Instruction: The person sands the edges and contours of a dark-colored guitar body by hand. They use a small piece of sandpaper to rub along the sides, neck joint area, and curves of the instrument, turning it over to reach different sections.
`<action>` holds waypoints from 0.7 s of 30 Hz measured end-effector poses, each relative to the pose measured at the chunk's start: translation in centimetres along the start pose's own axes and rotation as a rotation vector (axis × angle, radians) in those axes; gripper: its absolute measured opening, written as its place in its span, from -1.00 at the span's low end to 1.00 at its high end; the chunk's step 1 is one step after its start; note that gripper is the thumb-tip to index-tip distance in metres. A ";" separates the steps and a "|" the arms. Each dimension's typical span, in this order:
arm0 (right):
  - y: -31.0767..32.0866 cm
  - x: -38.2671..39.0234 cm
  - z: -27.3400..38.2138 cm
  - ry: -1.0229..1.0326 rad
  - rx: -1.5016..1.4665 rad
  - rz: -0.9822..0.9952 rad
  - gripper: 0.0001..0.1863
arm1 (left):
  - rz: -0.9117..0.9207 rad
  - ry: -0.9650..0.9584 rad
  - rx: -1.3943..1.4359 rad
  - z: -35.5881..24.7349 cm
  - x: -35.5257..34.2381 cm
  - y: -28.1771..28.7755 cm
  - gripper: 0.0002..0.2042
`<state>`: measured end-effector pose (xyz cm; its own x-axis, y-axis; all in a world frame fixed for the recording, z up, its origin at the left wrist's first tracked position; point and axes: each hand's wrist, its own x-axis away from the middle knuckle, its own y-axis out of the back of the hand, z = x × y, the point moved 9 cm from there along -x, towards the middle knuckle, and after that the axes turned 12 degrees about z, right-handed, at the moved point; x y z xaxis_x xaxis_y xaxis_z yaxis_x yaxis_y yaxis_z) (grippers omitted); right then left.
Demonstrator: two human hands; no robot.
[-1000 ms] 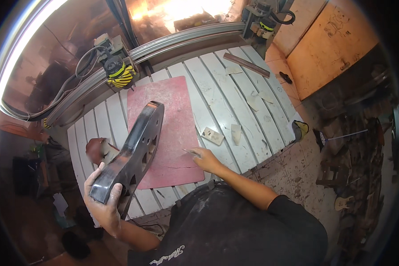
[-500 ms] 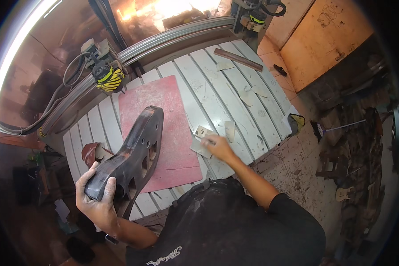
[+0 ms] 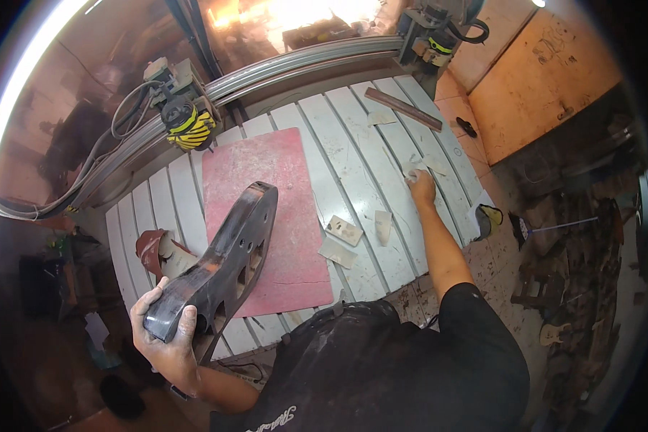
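Left hand (image 3: 167,349) fingers clasp the black guitar body (image 3: 219,252) (probably rigid, weighty); grip thick edges. Right hand (image 3: 421,187) finger spacing is indiscernible.

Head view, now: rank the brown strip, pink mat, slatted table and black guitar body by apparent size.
1. Slatted table
2. Pink mat, partly hidden
3. Black guitar body, raised nearer the camera
4. Brown strip

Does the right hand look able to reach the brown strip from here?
Likely yes: nothing tall stands between the right hand and the brown strip, just flat scraps.
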<state>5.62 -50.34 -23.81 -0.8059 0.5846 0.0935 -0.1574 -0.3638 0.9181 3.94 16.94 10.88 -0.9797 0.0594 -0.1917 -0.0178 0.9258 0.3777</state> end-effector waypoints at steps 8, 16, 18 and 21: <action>-1.4 1.7 5.3 0.031 -1.156 0.300 -0.73 | 0.008 -0.006 -0.026 -0.3 1.3 0.5 -0.47; 4.3 12.7 19.9 0.205 -1.365 0.649 -0.76 | 0.044 0.001 -0.065 -1.5 1.3 -0.4 -0.45; 4.9 14.4 22.8 0.281 -1.424 0.683 -0.77 | 0.094 0.009 -0.092 -2.4 1.4 -0.6 -0.44; 6.5 16.9 26.6 0.368 -1.527 0.818 -0.74 | 0.204 -0.004 -0.196 -2.9 1.7 -0.1 -0.39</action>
<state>6.15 -23.52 -6.06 -0.9842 -0.1759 0.0203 0.1448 -0.8658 -0.4789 1.70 15.86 13.16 -0.9661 0.2389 -0.0976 0.1408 0.8050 0.5763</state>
